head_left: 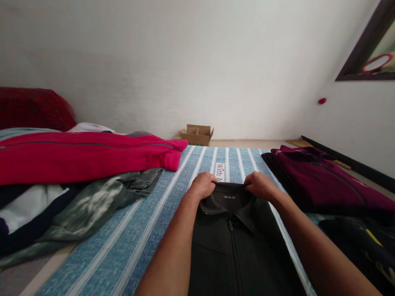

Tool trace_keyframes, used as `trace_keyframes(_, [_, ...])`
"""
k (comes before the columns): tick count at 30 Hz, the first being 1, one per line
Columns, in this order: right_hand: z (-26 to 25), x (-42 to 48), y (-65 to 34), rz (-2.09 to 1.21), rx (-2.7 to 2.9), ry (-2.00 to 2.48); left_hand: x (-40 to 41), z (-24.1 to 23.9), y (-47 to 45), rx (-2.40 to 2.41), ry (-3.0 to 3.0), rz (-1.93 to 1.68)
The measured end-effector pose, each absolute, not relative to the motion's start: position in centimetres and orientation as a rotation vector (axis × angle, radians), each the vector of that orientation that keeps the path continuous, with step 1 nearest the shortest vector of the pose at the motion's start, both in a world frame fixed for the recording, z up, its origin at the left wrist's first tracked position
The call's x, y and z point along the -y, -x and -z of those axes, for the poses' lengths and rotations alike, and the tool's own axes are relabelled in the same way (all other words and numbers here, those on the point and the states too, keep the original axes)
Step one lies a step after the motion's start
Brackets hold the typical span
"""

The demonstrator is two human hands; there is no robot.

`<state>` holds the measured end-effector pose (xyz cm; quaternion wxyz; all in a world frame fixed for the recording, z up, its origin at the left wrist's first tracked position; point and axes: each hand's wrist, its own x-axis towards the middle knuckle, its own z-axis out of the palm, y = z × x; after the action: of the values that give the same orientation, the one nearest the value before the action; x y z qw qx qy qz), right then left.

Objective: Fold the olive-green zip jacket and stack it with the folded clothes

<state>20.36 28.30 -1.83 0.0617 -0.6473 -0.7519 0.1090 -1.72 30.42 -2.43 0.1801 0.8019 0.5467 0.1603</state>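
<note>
A dark zip-up jacket (pixel 237 242) lies flat on the blue striped sheet (pixel 148 222), its collar pointing away from me and a small size label showing inside. My left hand (pixel 202 185) is closed on the left end of the collar. My right hand (pixel 261 185) is closed on the right end. Both forearms reach in from the bottom edge, either side of the zip.
A bright pink garment (pixel 83 156) lies over a heap of grey and white clothes (pixel 92 205) on the left. Maroon clothing (pixel 324 181) is stacked at the right, with dark items nearer me. A small cardboard box (pixel 197 135) stands by the far wall.
</note>
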Motion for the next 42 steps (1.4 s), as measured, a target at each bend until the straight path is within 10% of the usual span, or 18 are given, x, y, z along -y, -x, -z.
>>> trace_keyframes(42, [1.2,-29.7,-17.8,-0.512,2.420,1.840,-30.5,2.4,1.6,-1.423,-2.269,-0.463])
